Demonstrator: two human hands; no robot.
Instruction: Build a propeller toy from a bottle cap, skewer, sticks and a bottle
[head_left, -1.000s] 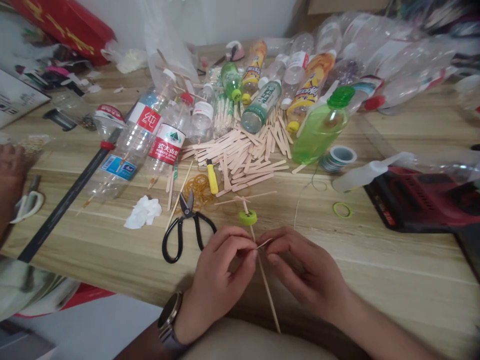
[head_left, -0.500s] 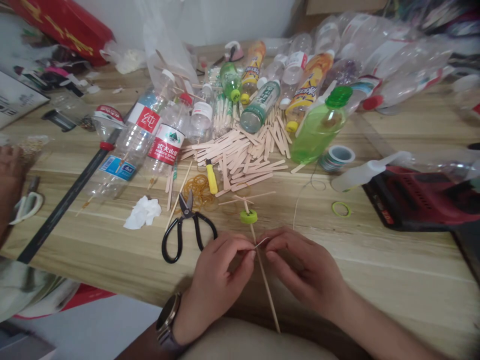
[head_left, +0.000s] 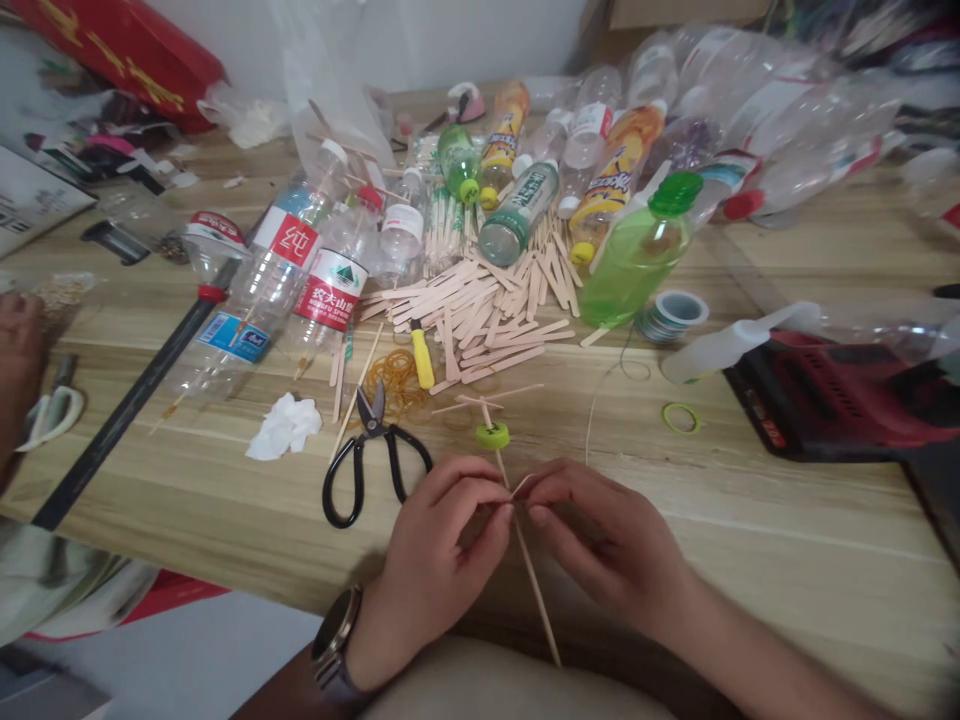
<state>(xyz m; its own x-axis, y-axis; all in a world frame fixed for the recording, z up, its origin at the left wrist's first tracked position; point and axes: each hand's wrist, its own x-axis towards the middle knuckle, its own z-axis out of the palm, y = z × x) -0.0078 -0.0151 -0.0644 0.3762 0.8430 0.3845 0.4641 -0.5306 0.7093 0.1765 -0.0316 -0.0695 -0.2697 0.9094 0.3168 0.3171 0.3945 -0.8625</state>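
Observation:
A thin wooden stick point(head_left: 536, 585) slants toward me between my hands. Near its far end it passes through a lime-green bottle cap point(head_left: 492, 435), with thin crossed sticks point(head_left: 480, 402) beyond the cap. My left hand point(head_left: 442, 545) pinches a thin white string point(head_left: 520, 485) beside the stick. The fingertips of my right hand point(head_left: 619, 545) are pinched at the same string from the other side. Whether the string goes round the stick is hard to make out. Left of my hands lie black-handled scissors point(head_left: 375, 440), blades slightly apart.
Beyond my hands are loose craft sticks point(head_left: 495, 315), rubber bands point(head_left: 397, 385) and a yellow-handled tool point(head_left: 422, 358). To the right stand a green bottle point(head_left: 637, 255), a string spool point(head_left: 673, 316) and a red-black power tool point(head_left: 840, 395). Another person's hand point(head_left: 19, 360) rests at far left.
My two hands have come slightly closer together, and less string shows between them. The cap and crossed sticks have shifted a little to the left.

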